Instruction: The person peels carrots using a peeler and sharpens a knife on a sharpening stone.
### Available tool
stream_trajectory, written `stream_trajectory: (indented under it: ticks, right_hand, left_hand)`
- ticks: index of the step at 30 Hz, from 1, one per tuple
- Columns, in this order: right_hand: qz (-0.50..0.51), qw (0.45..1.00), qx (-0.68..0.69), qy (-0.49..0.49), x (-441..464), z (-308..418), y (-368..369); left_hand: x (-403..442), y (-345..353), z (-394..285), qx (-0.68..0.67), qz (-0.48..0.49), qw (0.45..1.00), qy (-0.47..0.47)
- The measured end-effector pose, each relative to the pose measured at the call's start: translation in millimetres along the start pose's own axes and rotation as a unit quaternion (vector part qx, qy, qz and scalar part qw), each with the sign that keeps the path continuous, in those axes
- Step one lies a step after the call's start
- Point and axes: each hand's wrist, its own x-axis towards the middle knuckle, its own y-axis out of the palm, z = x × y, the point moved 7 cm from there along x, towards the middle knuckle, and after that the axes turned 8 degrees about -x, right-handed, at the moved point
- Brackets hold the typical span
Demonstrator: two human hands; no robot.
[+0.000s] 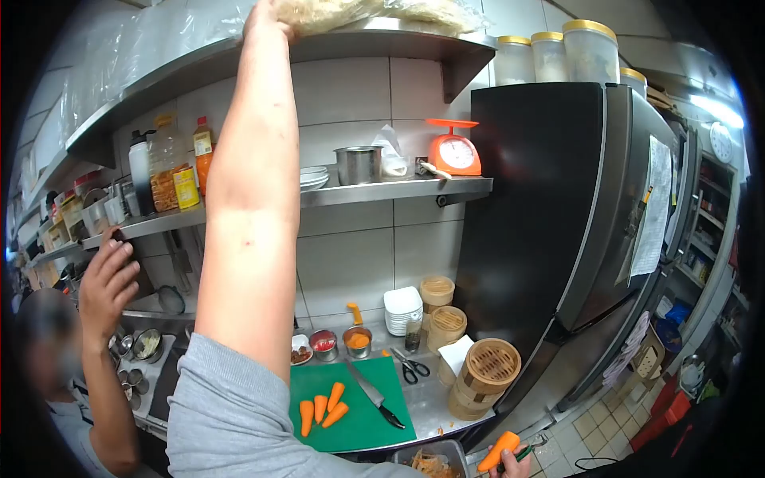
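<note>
My left arm, in a grey sleeve, stretches up across the view to the top shelf. My left hand [268, 22] is at the upper edge, against a clear plastic bag [331, 13] with pale contents; its fingers are mostly hidden. Low on the right, my right hand [515, 468] is closed around a peeled carrot [500, 451] and a peeler [524, 452] with a dark green handle. Several peeled carrots [321, 408] lie on the green cutting board [366, 422], beside a black-handled knife [373, 392]. A bin of peelings [434, 460] sits below the counter edge.
Bamboo steamers [484, 374], scissors [410, 366] and white containers [403, 311] stand right of the board. An orange scale [455, 151] and a metal pot [358, 165] occupy the middle shelf. A black refrigerator [534, 199] rises at right. At left, a co-worker raises a hand [107, 283].
</note>
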Motion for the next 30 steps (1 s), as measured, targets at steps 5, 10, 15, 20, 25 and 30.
stream_trajectory:
  ticks: [5,10,15,20,25,30]
  right_hand:
    - [0.054,0.998,0.008,0.009,4.4,-14.9,-1.2]
    - [0.105,0.994,0.022,-0.007,-21.6,-6.0,-24.2]
    - [0.068,0.993,0.068,-0.070,-43.2,15.2,-61.7]
    - [0.032,0.999,-0.021,-0.026,-48.4,9.9,-107.5]
    - [0.036,0.992,-0.119,-0.006,-47.0,3.1,-98.8]
    - [0.075,0.982,-0.172,-0.027,-51.7,5.1,-51.2]
  left_hand:
    - [21.6,-88.2,-21.8,0.041,0.031,0.999,-0.017]
    - [-73.6,-134.0,-87.3,-0.046,0.262,0.958,-0.110]
    - [-314.3,-145.7,-189.1,0.177,0.232,0.934,-0.206]
    - [-449.0,-144.6,-237.5,0.364,0.217,0.827,-0.369]
    - [-450.9,-231.6,-255.5,0.318,0.149,0.850,-0.392]
    - [-468.7,-267.9,-308.2,0.120,0.039,0.924,-0.362]
